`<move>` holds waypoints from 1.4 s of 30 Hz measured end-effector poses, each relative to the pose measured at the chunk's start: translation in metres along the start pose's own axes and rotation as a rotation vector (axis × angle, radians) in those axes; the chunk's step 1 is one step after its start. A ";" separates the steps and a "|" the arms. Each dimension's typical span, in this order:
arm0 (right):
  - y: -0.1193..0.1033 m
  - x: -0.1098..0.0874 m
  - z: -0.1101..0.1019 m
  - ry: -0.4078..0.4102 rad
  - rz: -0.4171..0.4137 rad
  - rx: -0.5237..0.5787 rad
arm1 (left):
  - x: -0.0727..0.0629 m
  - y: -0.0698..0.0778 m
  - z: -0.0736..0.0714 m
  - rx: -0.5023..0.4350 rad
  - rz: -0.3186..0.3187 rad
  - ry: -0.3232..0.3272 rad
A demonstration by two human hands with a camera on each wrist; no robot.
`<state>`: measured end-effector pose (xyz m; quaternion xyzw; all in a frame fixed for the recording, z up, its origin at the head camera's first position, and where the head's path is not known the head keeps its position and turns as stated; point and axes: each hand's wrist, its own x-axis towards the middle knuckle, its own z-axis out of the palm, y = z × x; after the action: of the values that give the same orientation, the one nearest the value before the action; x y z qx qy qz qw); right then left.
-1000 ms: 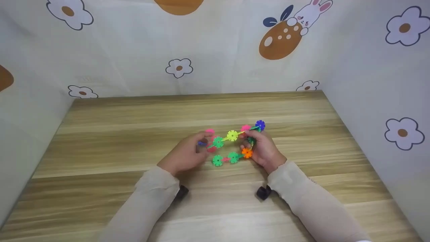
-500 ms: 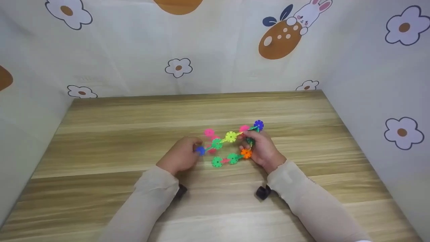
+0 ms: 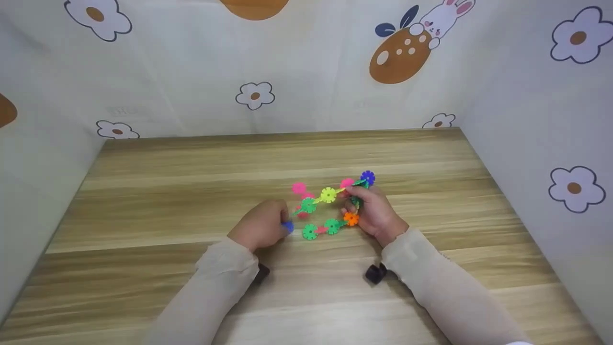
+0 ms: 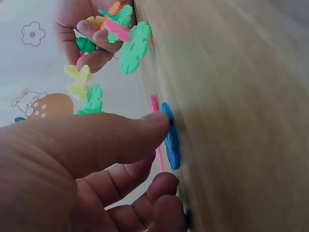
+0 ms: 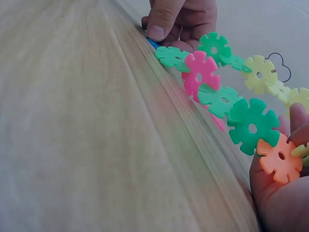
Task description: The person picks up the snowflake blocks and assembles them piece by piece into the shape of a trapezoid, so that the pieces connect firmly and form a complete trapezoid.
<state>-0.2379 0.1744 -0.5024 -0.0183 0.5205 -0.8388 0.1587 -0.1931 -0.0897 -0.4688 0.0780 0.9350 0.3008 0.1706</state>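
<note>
My right hand point(image 3: 380, 215) holds a curved chain of interlocked plastic snowflake discs; it includes a yellow disc point(image 3: 328, 195), an orange disc point(image 3: 351, 219) and several green ones. The chain's lower end, a green disc point(image 3: 310, 232), points left, close over the table. My left hand point(image 3: 261, 225) is low at the chain's left side, pinching a blue snowflake disc point(image 3: 288, 226). In the left wrist view the thumb lies against the blue disc point(image 4: 172, 137), right by the tabletop. Part of the chain is hidden behind the right hand's fingers.
Pink discs point(image 3: 299, 188) show just beyond the chain's left end. The wooden table point(image 3: 191, 182) runs back to a patterned cloth point(image 3: 306, 62), with cloth also at both sides. A small black block point(image 3: 376, 274) is by the right cuff.
My left hand has moved down and toward me, from the chain's upper left end, with the blue disc now at its fingertips. The right hand and the chain have barely moved.
</note>
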 end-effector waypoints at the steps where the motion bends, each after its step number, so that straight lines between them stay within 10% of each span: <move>1: 0.000 0.000 0.000 0.001 0.000 -0.003 | 0.000 0.000 0.000 0.004 -0.003 -0.002; 13: -0.001 -0.001 0.001 0.006 0.006 -0.024 | 0.000 0.000 0.000 0.031 0.008 -0.012; 30: 0.001 0.000 0.003 0.058 -0.004 -0.015 | 0.007 -0.007 0.000 -0.490 0.022 0.069; 42: 0.000 0.000 0.002 0.055 -0.007 0.002 | 0.009 -0.010 -0.001 -0.535 0.053 0.119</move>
<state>-0.2379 0.1725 -0.5016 0.0030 0.5238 -0.8400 0.1413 -0.2021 -0.0957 -0.4765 0.0368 0.8283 0.5456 0.1218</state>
